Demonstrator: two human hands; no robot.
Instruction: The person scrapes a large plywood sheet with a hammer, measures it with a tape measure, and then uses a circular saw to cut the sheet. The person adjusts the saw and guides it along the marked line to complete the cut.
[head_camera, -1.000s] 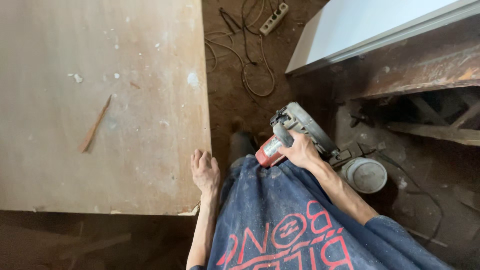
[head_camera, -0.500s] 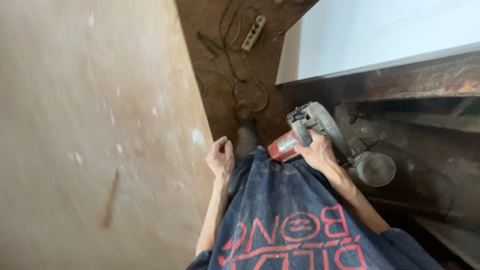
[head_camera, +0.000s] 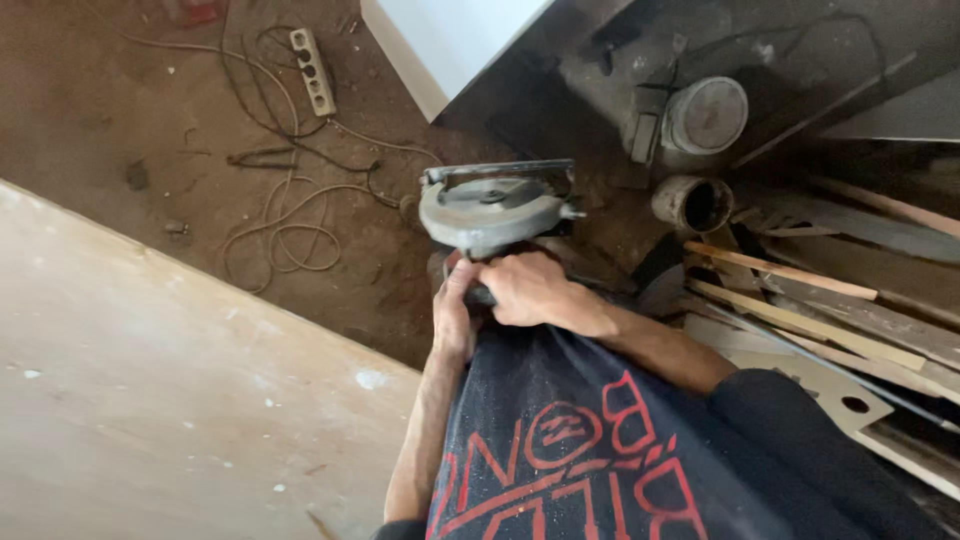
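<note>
Hands meet on a grey circular saw (head_camera: 495, 208) held low in front of a person standing on a dirt workshop floor (head_camera: 120, 130), seen from above. The right hand (head_camera: 535, 290) is wrapped over the saw's handle, fingers closed around it; the left hand (head_camera: 455, 310) presses in from the other side, its fingers curled against the same grip just under the blade guard. The saw's round guard and flat base sit directly above and beyond both hands, tilted away from the body, touching the knuckles' far side and hanging over bare floor rather than resting on anything.

Risk, by the look of it, lies underfoot and close to the body: a loose tangle of cable (head_camera: 290, 225) runs from a power strip (head_camera: 312, 70) across the floor just left of the saw and could snag or trip. The dark printed shirt (head_camera: 600, 440) hangs near the tool, and loose cloth that close to a blade could catch if the saw ran. Whether it is powered cannot be told.

A large plywood sheet (head_camera: 150, 390) fills the lower left, apart from the saw. Stacked timber offcuts (head_camera: 820, 310) and two round tins (head_camera: 705, 115) crowd the right.
</note>
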